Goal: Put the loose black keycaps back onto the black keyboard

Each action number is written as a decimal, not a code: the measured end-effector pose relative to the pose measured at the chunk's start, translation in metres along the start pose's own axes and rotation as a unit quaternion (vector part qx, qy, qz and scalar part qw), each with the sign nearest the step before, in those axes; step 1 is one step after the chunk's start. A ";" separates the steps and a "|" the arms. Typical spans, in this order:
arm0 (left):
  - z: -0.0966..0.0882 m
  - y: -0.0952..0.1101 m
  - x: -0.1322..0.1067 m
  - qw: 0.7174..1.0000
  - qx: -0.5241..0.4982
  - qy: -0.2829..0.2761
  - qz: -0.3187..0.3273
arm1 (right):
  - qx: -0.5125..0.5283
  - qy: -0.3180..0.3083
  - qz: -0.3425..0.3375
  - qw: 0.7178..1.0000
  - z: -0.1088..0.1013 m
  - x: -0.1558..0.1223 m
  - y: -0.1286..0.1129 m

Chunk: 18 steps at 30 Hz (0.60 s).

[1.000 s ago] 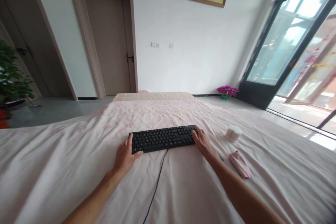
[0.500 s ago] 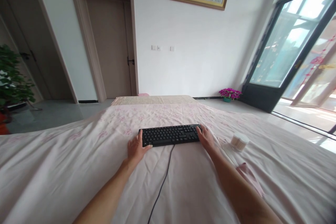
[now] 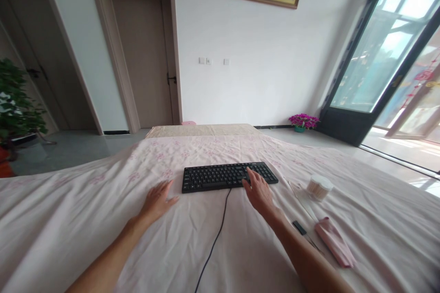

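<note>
A black keyboard [image 3: 220, 176] lies on a pale pink flowered sheet [image 3: 85, 219], its black cable [image 3: 215, 242] running toward me. My left hand [image 3: 157, 201] lies flat on the sheet just left of the keyboard, fingers spread, holding nothing. My right hand [image 3: 258, 192] rests open with its fingertips on the keys at the keyboard's right part, palm on the sheet.
To the right lie a round tub of cotton swabs [image 3: 319, 187], a folded pink cloth [image 3: 335, 241] and a small dark tool [image 3: 301, 229]. Beyond the bed are a closed door [image 3: 142, 59], a potted plant [image 3: 17, 105], pink flowers [image 3: 302, 121] and a glass door [image 3: 385, 55].
Both hands let go of the keyboard's ends. The left hand slid back onto the sheet; the right hand moved leftward onto the keys. The keyboard stays put.
</note>
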<state>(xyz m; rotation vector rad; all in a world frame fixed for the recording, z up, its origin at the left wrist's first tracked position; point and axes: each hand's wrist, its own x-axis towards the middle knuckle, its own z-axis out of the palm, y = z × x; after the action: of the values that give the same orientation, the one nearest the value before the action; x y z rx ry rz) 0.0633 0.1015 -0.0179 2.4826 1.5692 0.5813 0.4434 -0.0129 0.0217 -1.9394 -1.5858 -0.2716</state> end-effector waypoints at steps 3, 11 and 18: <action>-0.007 -0.021 -0.023 0.998 0.061 -0.006 -0.023 | 0.024 -0.044 -0.046 0.998 0.001 -0.024 -0.024; -0.012 -0.041 -0.050 0.994 0.102 0.028 0.012 | -0.016 -0.095 -0.060 0.994 0.022 -0.055 -0.038; -0.017 -0.035 -0.050 0.995 0.096 0.028 0.012 | -0.018 -0.111 -0.064 0.992 0.017 -0.051 -0.040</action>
<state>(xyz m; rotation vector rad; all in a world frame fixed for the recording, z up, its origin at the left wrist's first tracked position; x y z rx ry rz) 0.0081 0.0707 -0.0260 2.6491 1.6929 0.5312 0.3890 -0.0414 -0.0050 -1.9529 -1.8655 -0.1421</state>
